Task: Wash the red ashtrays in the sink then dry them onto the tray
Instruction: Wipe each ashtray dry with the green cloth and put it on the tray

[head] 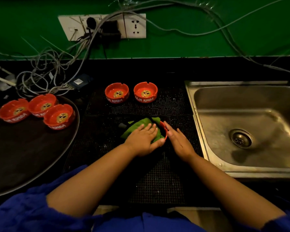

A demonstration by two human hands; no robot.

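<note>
Head camera: a person dries a red ashtray on the black mesh mat of the bench. The left hand, its grip spread flat, presses a green cloth into the bowl; the right hand, fingers straight and close together, braces the rim from the sink side. Neither grip closes around the ashtray, so a hard wipe could likely skid it toward the steel sink just right of the right hand. Beyond both hands, two ashtrays wait on the mat. Well left of the left hand, three ashtrays crowd one edge of the round tray; placing another beside them could knock them together.
</note>
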